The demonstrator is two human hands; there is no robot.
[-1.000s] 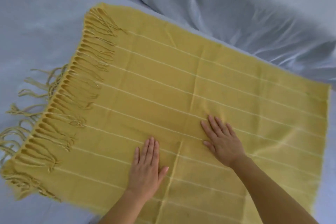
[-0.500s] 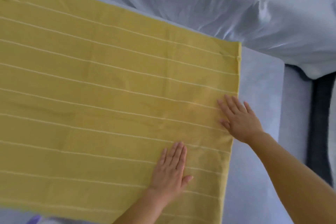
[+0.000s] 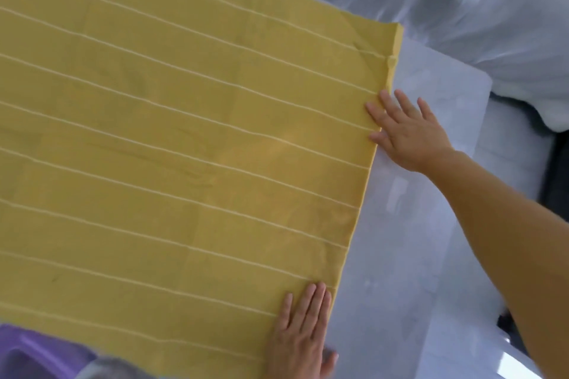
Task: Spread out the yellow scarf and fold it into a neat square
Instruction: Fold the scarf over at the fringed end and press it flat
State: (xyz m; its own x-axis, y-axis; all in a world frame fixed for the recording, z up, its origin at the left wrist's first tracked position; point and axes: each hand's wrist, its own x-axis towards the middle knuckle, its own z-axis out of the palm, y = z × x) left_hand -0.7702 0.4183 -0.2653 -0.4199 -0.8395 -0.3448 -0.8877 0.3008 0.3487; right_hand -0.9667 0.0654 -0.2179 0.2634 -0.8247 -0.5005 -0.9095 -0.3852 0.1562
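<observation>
Flat across the white bed sheet [image 3: 400,255], yellow scarf [image 3: 184,132], left hand [image 3: 303,338] and right hand [image 3: 406,132] pressing its right edge, fingers extended, gripping nothing

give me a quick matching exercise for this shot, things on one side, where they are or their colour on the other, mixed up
Things:
1. left hand
2. right hand
3. yellow scarf
4. purple object

Descriptions:
A. bottom left corner of the view
B. flat on the scarf's near right corner
C. spread on the white sheet, thin pale stripes
D. fingertips at the scarf's right edge, palm on the sheet

Pairs: 1-B, 2-D, 3-C, 4-A
</observation>
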